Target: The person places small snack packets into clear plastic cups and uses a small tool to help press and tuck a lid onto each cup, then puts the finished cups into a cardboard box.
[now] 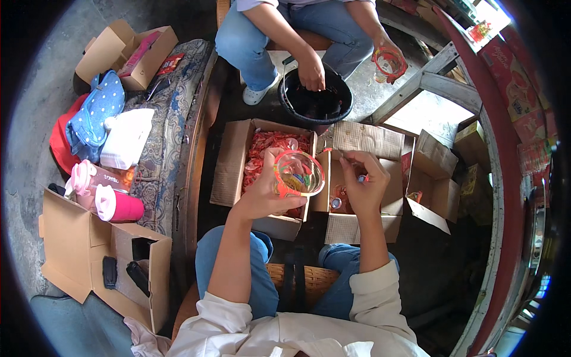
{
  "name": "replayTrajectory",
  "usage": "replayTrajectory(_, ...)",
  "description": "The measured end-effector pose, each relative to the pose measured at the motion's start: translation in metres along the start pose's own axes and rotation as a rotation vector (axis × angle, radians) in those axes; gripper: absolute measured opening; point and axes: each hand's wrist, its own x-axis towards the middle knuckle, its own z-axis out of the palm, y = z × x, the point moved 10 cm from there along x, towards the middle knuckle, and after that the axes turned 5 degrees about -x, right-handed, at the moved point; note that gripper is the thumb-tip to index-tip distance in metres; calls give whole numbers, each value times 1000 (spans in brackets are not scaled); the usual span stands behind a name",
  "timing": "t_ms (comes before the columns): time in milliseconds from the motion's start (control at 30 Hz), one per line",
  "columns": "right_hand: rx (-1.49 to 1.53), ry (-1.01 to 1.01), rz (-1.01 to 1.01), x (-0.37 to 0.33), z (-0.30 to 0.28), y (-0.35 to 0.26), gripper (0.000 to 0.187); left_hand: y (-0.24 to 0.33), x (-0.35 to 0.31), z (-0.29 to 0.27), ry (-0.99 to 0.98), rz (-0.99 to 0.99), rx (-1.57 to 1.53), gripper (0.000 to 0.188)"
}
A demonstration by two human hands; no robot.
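Grey flr (pixel 35 154), patterned seat (pixel 184 83) to L; L hand (pixel 260 189) w/ cup (pixel 299 174).

Loose cream-white shirt (pixel 267 336) with creased, bunched sleeves (pixel 380 297) at the elbows, and blue denim jeans (pixel 260 273).

A clear plastic cup (pixel 306 162) with a red rim is tilted in the left hand (pixel 260 191), its mouth facing up, above a carton's edge. Small multicoloured pieces (pixel 294 182), too indistinct to identify, lie inside, with yellow and green among them.
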Motion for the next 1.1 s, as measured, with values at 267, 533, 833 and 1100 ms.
replayTrajectory(267, -236, 87, -436, -6, -14, -50, 23, 4, -1, 11, -94, -160, -2, 57)
replayTrajectory(533, -209, 55, -539, -13, -6, -62, 21, 2, -3, 11, -117, -182, -3, 65)
replayTrajectory(833, -189, 57, -581, -16, -1, -67, 20, 8, -2, 16, -142, -110, -50, 63)
replayTrajectory(1100, -136, 49, -585, -19, 4, -66, 22, -16, -13, 5, -50, -317, -139, 58)
